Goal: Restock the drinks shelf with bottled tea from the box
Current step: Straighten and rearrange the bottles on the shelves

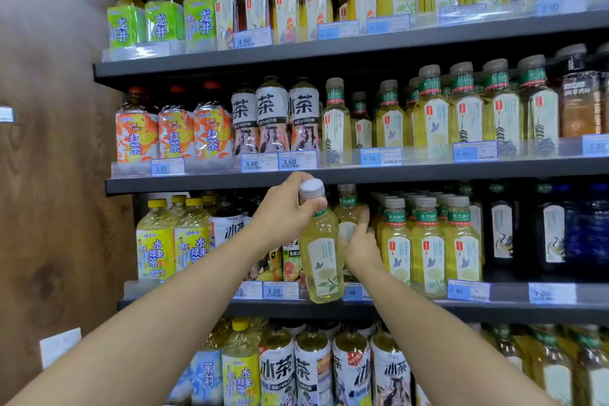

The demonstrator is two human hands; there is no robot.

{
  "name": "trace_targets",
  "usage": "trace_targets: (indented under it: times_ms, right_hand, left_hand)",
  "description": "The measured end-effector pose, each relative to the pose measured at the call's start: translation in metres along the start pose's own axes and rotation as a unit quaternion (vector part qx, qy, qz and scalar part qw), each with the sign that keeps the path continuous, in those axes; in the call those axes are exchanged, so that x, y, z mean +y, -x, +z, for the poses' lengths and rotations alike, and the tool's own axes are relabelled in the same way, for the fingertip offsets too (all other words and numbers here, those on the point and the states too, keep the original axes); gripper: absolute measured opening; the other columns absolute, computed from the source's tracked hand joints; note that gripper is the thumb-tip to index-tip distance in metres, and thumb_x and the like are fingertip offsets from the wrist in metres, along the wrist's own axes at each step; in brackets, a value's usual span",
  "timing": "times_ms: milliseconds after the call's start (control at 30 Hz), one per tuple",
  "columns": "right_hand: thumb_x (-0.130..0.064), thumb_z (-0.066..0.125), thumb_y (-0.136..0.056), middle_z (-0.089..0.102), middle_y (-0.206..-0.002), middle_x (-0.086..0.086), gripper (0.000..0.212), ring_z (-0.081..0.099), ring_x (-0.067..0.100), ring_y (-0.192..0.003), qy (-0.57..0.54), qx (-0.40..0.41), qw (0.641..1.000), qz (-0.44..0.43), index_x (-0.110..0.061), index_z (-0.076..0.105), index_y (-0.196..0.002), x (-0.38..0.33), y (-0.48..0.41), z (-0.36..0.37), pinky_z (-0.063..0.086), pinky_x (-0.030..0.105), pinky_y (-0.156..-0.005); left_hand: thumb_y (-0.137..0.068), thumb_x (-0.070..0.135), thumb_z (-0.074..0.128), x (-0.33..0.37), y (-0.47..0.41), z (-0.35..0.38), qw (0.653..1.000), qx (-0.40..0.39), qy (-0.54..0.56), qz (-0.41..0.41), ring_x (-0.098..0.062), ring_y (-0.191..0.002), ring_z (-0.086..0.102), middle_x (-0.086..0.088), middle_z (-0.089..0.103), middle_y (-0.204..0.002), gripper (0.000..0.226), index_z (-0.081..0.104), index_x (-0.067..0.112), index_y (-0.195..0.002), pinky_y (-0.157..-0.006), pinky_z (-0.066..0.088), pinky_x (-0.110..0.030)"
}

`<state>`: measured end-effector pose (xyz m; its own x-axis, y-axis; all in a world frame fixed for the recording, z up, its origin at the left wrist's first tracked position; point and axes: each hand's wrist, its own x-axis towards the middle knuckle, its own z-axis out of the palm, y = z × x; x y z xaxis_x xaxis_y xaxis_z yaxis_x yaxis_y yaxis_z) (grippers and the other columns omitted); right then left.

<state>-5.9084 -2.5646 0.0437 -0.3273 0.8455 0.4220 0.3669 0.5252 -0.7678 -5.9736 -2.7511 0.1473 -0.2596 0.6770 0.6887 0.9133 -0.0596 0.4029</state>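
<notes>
1. Dark, flat-edged shelf (pixel 514 311) is carrying rows of clear plastic tea bottles.
2. Tea bottle (pixel 321 257), pale yellow with a white ribbed cap and paper-look label, is hanging tilted at the shelf front.
3. Left hand (pixel 286 211) is gripping its neck.
4. Right hand (pixel 361 245) is reaching in, index finger straight against a shelved bottle (pixel 347 208); other fingers hidden.

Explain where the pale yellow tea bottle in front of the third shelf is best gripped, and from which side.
Grip the pale yellow tea bottle at its narrow neck under the white cap, coming from the left, as the left hand does. It is upright, the shoulder should stop slipping, and the right hand and shelved bottles crowd its right side.
</notes>
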Motion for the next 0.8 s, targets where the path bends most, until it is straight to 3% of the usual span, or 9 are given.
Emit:
trace_targets:
  times_ms: [133, 267, 400, 500, 600, 800]
  right_hand:
    - [-0.023, 0.055, -0.099, 0.036, -0.148, 0.022, 0.091, 0.057, 0.036, -0.118, -0.006, 0.013, 1.0, 0.005, -0.03, -0.015, -0.155, 0.003, 0.001, 0.002, 0.049, 0.042, -0.091]
    - [-0.035, 0.058, -0.097, 0.053, -0.134, 0.02, 0.097, 0.062, 0.032, -0.101, -0.02, -0.023, 0.998, 0.055, -0.03, -0.019, -0.154, 0.011, 0.004, 0.002, 0.051, 0.04, -0.082]
    - [-0.035, 0.07, -0.089, 0.056, -0.133, 0.017, 0.101, 0.061, 0.033, -0.113, -0.059, -0.06, 0.99, 0.111, -0.022, -0.004, -0.156, 0.013, 0.0, 0.0, 0.052, 0.039, -0.084]
    - [-0.029, 0.074, -0.086, 0.058, -0.13, 0.016, 0.099, 0.063, 0.031, -0.108, -0.056, -0.05, 0.991, 0.106, -0.016, 0.005, -0.155, 0.01, -0.005, 0.002, 0.051, 0.032, -0.071]
    - [-0.035, 0.076, -0.082, 0.061, -0.123, 0.015, 0.102, 0.065, 0.028, -0.097, -0.023, -0.033, 0.994, 0.102, -0.014, 0.007, -0.154, 0.009, -0.004, 0.003, 0.057, 0.034, -0.069]
    - [-0.047, 0.071, -0.082, 0.055, -0.134, 0.019, 0.108, 0.06, 0.035, -0.115, 0.059, -0.065, 0.993, 0.08, -0.009, 0.0, -0.155, -0.003, 0.003, -0.006, 0.051, 0.042, -0.09]
  left_hand:
    - [-0.094, 0.039, 0.065, -0.001, 0.0, 0.0, 1.0, 0.0, 0.003, 0.001, -0.008, -0.087, 0.059, 0.008, 0.064, -0.101, 0.031, 0.053, 0.028, -0.12, -0.065, 0.042, -0.023]
    - [-0.095, 0.04, 0.065, 0.003, 0.002, 0.001, 1.0, -0.003, 0.004, -0.002, -0.009, -0.087, 0.059, 0.008, 0.064, -0.101, 0.032, 0.053, 0.028, -0.121, -0.066, 0.043, -0.025]
    - [-0.094, 0.04, 0.065, 0.006, 0.004, 0.006, 1.0, -0.013, 0.003, -0.001, -0.007, -0.091, 0.058, 0.009, 0.064, -0.104, 0.032, 0.052, 0.029, -0.121, -0.069, 0.043, -0.025]
    - [-0.095, 0.039, 0.065, 0.003, 0.003, 0.004, 1.0, -0.006, 0.005, -0.001, -0.007, -0.091, 0.059, 0.01, 0.064, -0.103, 0.03, 0.052, 0.03, -0.12, -0.071, 0.046, -0.025]
    - [-0.094, 0.04, 0.065, -0.001, 0.003, 0.002, 1.0, -0.005, 0.0, -0.001, -0.008, -0.088, 0.06, 0.01, 0.065, -0.102, 0.029, 0.052, 0.031, -0.119, -0.071, 0.046, -0.027]
    - [-0.095, 0.04, 0.064, 0.004, 0.001, 0.001, 1.0, -0.008, -0.001, 0.001, -0.011, -0.09, 0.061, 0.009, 0.066, -0.101, 0.028, 0.053, 0.031, -0.119, -0.069, 0.046, -0.026]
